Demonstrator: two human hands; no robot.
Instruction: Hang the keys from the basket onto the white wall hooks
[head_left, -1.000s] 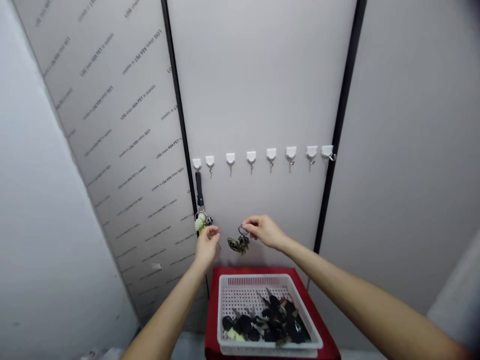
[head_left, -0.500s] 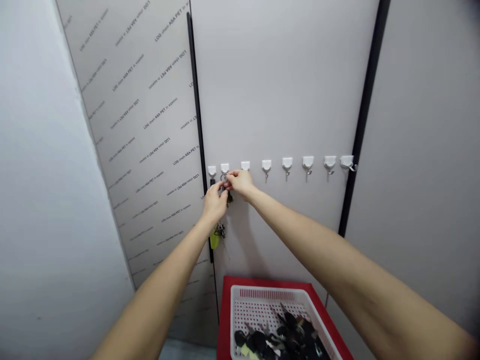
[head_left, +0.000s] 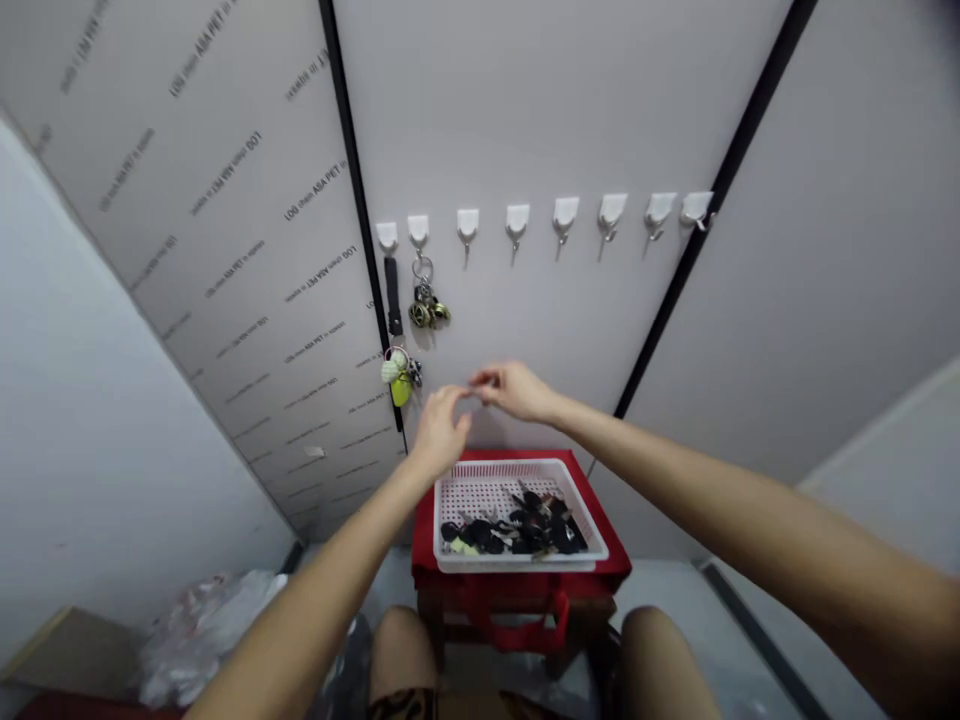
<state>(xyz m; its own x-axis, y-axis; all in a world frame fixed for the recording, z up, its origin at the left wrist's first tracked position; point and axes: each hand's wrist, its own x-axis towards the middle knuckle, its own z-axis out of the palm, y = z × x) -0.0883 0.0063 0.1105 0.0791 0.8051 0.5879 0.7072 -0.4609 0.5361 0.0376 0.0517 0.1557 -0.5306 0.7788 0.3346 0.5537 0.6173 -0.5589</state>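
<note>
My left hand (head_left: 441, 432) is in the air in front of the wall, its thumb apart from its fingers and nothing in it. Just right of it is my right hand (head_left: 516, 390), fingers loosely bent and holding nothing that I can see. The fingertips of both hands almost meet. Up and to the left, a keychain with bronze-coloured charms (head_left: 426, 308) hangs by its ring from the second white hook (head_left: 418, 230). On the leftmost hook (head_left: 387, 236) hangs a black strap (head_left: 393, 296) with a yellow-green tag (head_left: 401, 388) below. A white basket (head_left: 495, 468) holding many black-headed keys (head_left: 536, 522) stands below my hands.
More white hooks (head_left: 565, 212) run in a row to the right along the wall panel. The basket rests on a red cloth (head_left: 616, 560) over a wooden stool between my knees. Clear plastic bags (head_left: 206, 632) and a cardboard piece (head_left: 71, 645) lie at lower left.
Both hands have let go of the bronze keychain, which now hangs on the second hook, and have come down toward the basket. The view has tilted downward.
</note>
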